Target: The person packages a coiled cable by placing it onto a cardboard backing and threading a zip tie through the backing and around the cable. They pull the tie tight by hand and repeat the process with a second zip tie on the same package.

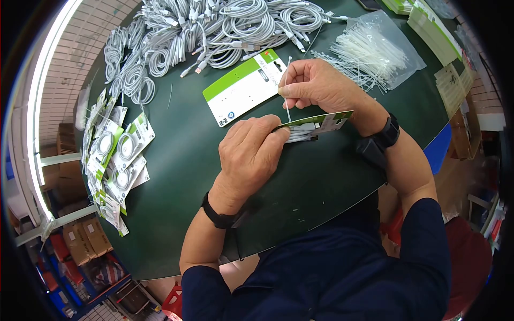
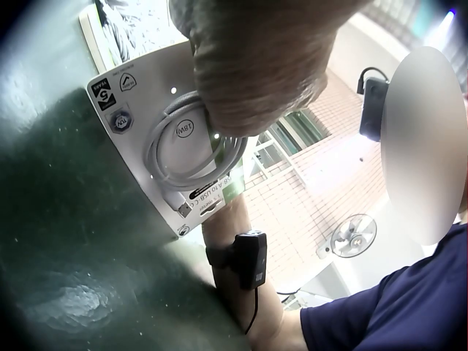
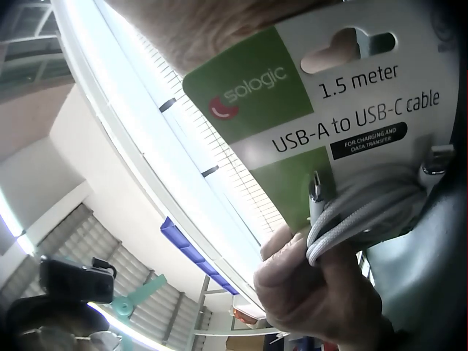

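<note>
My left hand [image 1: 251, 147] grips a printed cable card [image 1: 333, 121] by its edge, together with a coiled grey USB cable [image 1: 301, 134] lying against it. In the right wrist view the card [image 3: 380, 110] reads "1.5 meter USB-A to USB-C cable", and the left fingers [image 3: 292, 270] hold the coil [image 3: 358, 212] from below. Between thumb and fingertips my right hand [image 1: 324, 88] pinches a thin white cable tie [image 1: 289, 107], which stands upright behind the card. A second card [image 1: 235, 96], white and green, lies flat on the table just beyond the left hand.
Bundled grey cables [image 1: 241, 27] pile up along the back of the green table [image 1: 176, 203]. Finished-looking carded cables [image 1: 115, 155] are heaped at the left. A clear bag of white cable ties [image 1: 375, 51] lies at the back right, near stacked cards [image 1: 436, 35].
</note>
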The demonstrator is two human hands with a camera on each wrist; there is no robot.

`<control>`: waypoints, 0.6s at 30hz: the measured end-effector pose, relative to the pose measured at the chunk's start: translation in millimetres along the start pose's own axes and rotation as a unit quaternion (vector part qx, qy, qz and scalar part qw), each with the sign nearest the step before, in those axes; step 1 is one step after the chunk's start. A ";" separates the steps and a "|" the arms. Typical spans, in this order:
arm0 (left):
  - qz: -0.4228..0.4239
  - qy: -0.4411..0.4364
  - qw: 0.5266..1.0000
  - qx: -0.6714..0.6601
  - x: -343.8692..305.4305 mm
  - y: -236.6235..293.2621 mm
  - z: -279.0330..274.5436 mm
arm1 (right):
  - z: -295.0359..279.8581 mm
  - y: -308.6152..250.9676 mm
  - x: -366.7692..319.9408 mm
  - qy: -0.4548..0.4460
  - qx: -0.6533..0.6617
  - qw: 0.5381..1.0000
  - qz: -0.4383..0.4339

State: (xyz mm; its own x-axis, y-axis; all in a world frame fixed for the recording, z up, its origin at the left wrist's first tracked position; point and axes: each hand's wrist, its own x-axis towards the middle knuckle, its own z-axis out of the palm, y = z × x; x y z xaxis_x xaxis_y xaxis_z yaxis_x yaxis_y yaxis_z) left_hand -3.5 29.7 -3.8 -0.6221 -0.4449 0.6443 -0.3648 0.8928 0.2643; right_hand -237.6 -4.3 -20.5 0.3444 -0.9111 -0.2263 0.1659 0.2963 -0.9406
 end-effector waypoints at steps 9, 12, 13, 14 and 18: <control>-0.001 0.000 1.000 0.000 -0.3 0.3 0.2 | 3.6 -2.0 -2.0 -0.006 -0.047 0.999 0.010; 0.001 0.003 1.000 0.000 0.1 0.2 0.7 | 3.2 -2.1 -2.4 -0.020 -0.061 0.998 0.009; 0.001 0.003 1.000 0.000 0.2 0.2 0.8 | 3.7 -2.9 -2.7 -0.024 -0.071 0.997 0.007; 0.000 0.003 1.000 0.000 0.1 0.2 0.8 | 4.1 -3.3 -2.7 -0.029 -0.081 0.996 0.006; -0.005 0.001 1.000 0.009 0.9 0.8 0.4 | 0.6 -3.7 -2.0 -0.122 -0.084 0.989 -0.024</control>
State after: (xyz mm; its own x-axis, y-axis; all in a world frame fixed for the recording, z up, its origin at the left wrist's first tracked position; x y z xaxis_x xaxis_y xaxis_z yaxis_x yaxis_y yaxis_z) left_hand -4.5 29.9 -3.3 -0.6173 -0.4531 0.6431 -0.3832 0.8871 0.2572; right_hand -238.4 -3.4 -16.4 0.5557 -0.8210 -0.1311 0.0393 0.1834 -0.9823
